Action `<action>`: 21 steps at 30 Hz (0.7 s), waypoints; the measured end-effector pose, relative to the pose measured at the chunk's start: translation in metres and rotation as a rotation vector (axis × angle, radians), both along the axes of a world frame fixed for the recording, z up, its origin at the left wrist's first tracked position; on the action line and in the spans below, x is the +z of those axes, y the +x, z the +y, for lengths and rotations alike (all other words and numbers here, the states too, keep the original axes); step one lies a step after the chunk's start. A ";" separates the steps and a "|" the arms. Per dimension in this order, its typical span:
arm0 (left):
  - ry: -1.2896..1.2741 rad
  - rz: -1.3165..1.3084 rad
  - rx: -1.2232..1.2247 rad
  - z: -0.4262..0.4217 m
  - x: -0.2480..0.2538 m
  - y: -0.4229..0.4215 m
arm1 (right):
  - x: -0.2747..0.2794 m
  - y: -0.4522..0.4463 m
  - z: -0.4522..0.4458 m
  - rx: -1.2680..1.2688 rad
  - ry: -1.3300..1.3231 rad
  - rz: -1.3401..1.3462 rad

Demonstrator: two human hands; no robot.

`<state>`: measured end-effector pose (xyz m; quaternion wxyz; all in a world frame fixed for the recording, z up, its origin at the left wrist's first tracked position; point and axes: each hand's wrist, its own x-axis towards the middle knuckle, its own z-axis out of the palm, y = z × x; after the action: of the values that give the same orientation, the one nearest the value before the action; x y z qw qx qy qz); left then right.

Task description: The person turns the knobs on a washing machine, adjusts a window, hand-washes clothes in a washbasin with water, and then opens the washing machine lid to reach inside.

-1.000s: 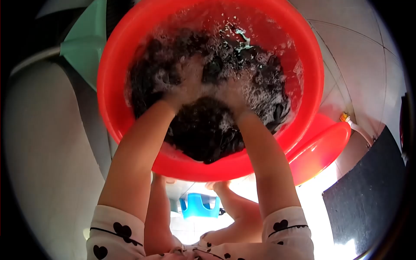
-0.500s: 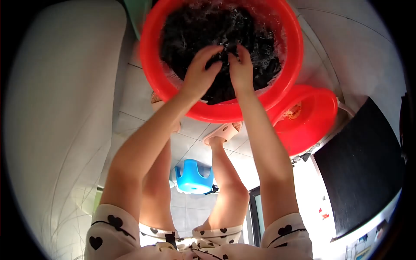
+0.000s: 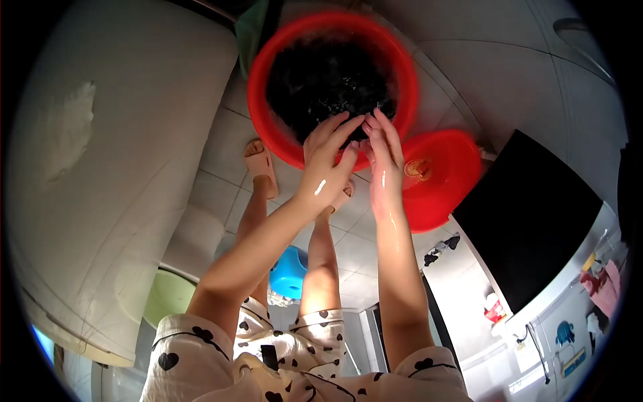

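A red basin point(image 3: 260, 107) on the floor holds water and dark, soaked cloth point(image 3: 321, 80). Above its near rim, my left hand point(image 3: 326, 159) is open, with fingers curved and apart and a wet shine at the wrist. Close beside it, my right hand point(image 3: 386, 164) is also open, its fingers stretched towards the left fingertips. Whether the fingertips touch, I cannot tell. Both hands hold nothing and look wet.
A second red basin point(image 3: 442, 181) with an orange pattern stands to the right. Behind me are a blue stool point(image 3: 288, 273) and a light green tub point(image 3: 167, 296). A large pale appliance or panel point(image 3: 127, 154) rises on the left, and a black-topped unit point(image 3: 529, 221) on the right.
Both hands have come up and back from the dark wet cloth to above the basin's near rim. The view has shifted, so the basin looks smaller.
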<state>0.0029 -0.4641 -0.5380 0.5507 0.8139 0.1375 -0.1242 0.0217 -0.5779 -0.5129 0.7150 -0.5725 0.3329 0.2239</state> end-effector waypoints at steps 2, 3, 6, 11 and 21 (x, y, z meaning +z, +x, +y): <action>0.019 -0.037 -0.032 0.001 0.018 0.002 | -0.001 -0.007 -0.002 -0.030 -0.015 0.073; 0.017 -0.081 -0.023 0.003 0.027 0.008 | 0.006 -0.007 -0.004 0.041 -0.032 -0.021; 0.035 -0.141 -0.046 0.015 0.060 0.005 | 0.046 -0.013 0.004 0.145 -0.005 -0.135; 0.113 -0.213 -0.124 0.046 0.147 -0.019 | 0.127 -0.030 0.029 0.208 -0.125 -0.369; 0.059 -0.055 0.004 0.120 0.329 -0.098 | 0.315 -0.054 0.062 0.378 0.051 -0.257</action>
<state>-0.0951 -0.3444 -0.2091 0.5302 0.8326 0.1275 -0.0968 -0.0324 -0.5162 -0.1979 0.7112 -0.6303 0.1200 0.2874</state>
